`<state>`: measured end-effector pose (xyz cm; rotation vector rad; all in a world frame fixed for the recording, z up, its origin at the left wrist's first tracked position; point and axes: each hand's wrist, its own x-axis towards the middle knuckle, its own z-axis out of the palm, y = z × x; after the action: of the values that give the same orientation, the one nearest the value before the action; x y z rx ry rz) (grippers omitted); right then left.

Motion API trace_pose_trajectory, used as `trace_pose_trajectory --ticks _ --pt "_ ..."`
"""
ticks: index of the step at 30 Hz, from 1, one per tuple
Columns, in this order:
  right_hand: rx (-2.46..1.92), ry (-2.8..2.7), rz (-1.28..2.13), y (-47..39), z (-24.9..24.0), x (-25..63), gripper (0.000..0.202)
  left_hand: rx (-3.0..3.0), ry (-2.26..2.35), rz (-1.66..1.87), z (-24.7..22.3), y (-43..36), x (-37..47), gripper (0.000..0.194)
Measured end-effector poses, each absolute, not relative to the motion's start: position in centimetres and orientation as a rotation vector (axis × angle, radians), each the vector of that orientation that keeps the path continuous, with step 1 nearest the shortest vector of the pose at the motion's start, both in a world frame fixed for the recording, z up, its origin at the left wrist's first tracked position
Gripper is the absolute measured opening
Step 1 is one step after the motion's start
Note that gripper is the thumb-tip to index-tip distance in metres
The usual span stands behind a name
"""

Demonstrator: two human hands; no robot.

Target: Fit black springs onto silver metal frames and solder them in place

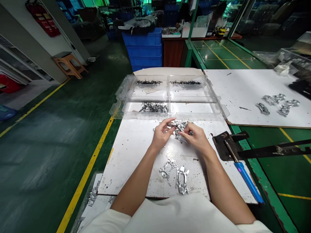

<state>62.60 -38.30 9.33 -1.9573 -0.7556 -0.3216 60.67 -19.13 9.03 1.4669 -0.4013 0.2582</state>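
Note:
My left hand (163,133) and my right hand (195,135) meet over the white worktop, fingers pinched close together. Between them is a small dark, thin part (178,128), too small to name. Silver metal frames (180,137) lie right beneath and behind my fingers, partly covered by them. Closer to my body rest two more open metal frames, a left one (168,168) and a right one (182,180). Beyond my hands stands a clear divided plastic tray (168,94); piles of thin black parts (153,107) lie in some of its compartments.
A blue-handled tool (247,181) lies at the right edge near a black metal bracket (222,145). On the right-hand white board (243,94) are several metal castings (283,103). Blue crates (144,48) stand behind the tray. Two people are at the back.

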Motion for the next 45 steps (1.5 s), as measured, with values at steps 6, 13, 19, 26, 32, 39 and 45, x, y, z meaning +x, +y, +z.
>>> trace_pose_trajectory --ticks 6,13,19,26,32,39,45 --pt "-2.022 -0.830 -0.572 -38.5 9.8 62.6 0.019 1.566 -0.399 0.284 8.2 -19.5 60.8 0.028" --pt "-1.977 -0.914 -0.659 -38.0 10.4 61.9 0.019 1.747 -0.636 0.377 8.5 -19.9 60.1 0.029" --pt "-1.977 -0.978 -0.663 -38.3 10.3 62.1 0.018 1.724 -0.677 0.343 8.4 -20.0 60.1 0.031" --pt "-1.941 -1.006 -0.686 -38.4 10.6 62.1 0.023 1.732 -0.688 0.367 8.1 -20.1 60.0 0.029" --pt "-1.910 -0.997 -0.637 -38.3 10.9 62.0 0.032 1.712 -0.669 0.387 7.7 -20.2 60.1 0.021" --pt "-1.921 -0.937 -0.596 -38.1 10.9 61.7 0.037 1.638 -0.632 0.349 7.6 -20.3 60.2 0.021" --pt "-1.943 -0.917 -0.606 -37.9 10.8 61.7 0.030 1.552 -0.607 0.302 7.8 -20.5 60.3 0.021"
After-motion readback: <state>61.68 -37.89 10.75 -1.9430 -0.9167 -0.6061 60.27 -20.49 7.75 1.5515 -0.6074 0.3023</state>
